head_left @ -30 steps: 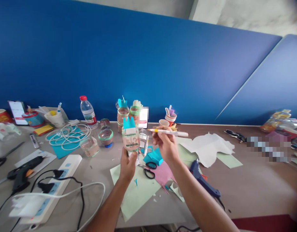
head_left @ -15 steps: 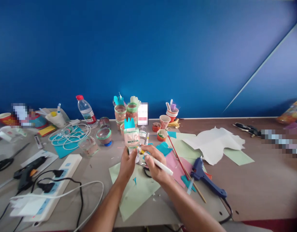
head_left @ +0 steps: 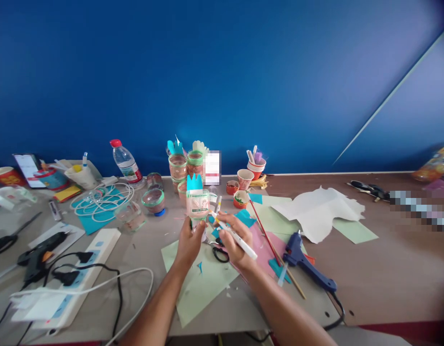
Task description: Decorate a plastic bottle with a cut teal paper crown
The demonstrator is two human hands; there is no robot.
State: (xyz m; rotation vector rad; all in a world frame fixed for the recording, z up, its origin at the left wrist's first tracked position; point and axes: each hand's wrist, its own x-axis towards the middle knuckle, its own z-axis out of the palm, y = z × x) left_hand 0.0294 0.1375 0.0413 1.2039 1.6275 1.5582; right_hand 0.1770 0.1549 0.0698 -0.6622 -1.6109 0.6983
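My left hand [head_left: 187,247] is closed round the lower, narrow end of a cut plastic bottle piece [head_left: 199,205], which I hold upright above the table. A pale pink and white print with a green band shows on its wall. Turquoise paper [head_left: 195,182] cut into points sticks up from its top. In my right hand [head_left: 240,235] I grip a white marker pen [head_left: 247,250] like a pencil. Its tip points at the bottle piece's right side, close to the wall; whether it touches I cannot tell. Black-handled scissors [head_left: 221,254] lie below, partly hidden by my right hand.
Light green paper [head_left: 196,298] lies under my hands. To the right are a blue glue gun [head_left: 301,259], crumpled white paper [head_left: 323,211] and a long brush. A power strip [head_left: 92,274] with cables, a black glue gun [head_left: 41,252] and a water bottle [head_left: 127,163] stand left.
My right hand has shifted slightly, drawing the marker tip up and a little away from the bottle piece's lower edge. The scissors show more. The view has moved slightly.
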